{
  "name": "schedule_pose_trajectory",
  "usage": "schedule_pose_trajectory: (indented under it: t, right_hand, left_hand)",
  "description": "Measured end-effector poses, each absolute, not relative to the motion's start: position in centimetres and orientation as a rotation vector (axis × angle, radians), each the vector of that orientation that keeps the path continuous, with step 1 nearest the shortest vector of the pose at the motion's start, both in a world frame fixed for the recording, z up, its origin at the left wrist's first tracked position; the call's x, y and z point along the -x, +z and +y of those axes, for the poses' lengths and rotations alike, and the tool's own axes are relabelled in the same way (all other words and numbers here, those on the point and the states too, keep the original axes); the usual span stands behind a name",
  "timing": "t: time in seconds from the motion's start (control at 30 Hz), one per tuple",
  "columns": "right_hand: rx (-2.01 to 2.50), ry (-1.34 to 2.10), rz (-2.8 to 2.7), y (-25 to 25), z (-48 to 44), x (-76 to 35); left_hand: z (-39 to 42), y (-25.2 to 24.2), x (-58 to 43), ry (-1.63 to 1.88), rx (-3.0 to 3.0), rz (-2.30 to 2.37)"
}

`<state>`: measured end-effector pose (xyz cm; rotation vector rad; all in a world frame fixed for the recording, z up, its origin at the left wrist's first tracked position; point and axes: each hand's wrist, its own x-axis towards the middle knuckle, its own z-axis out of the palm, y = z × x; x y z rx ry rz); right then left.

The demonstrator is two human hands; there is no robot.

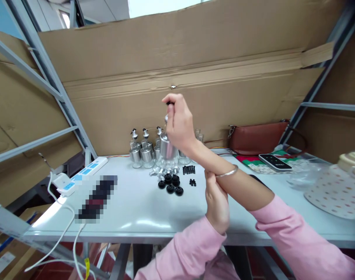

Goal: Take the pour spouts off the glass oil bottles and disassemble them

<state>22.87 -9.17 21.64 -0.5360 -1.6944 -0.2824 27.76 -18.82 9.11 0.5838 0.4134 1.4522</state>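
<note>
My right hand [180, 120] is raised in front of the cardboard, its fingers curled round the top of a clear pump bottle [168, 149] with a silver band. A bit of its black pump head [169, 103] shows by the fingertips. My left hand [217, 200] is at the right forearm, closed at the silver bracelet [228, 171]; some of its fingers are hidden behind the arm. Below the bottle lie several black round caps [170, 189], a row of small black tube-like parts [189, 170] and several smaller black pieces [192, 182].
Several silver-banded pump bottles [146, 154] stand at the back of the white table [130, 210]. A power strip [84, 175] and a pixelated dark object [98, 198] lie left. On the right are a brown bag [257, 138], a black-faced device [275, 162] and a dotted cover [335, 190].
</note>
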Motion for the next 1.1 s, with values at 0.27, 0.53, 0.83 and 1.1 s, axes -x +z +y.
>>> schedule_pose_trajectory:
  t: [0.27, 0.53, 0.83, 1.1]
  right_hand:
    - [0.51, -0.173, -2.017, 16.4, -13.6, -20.0]
    - [0.537, -0.079, -2.041, 11.3, -14.4, -19.4]
    - [0.529, 0.037, -1.885, 9.7, -13.6, -21.1]
    - [0.709, 0.494, -1.509, 8.7, -15.1, -21.4]
  left_hand:
    - [-22.9, 4.4, -25.7, 1.409, -0.723, 0.518]
    - [-25.0, 0.7, -23.7, 1.246, -0.791, 0.459]
    - [-25.4, -1.1, -22.3, 1.022, -0.801, 0.467]
    - [-26.2, -1.4, -22.0, 1.072, -0.998, 0.459]
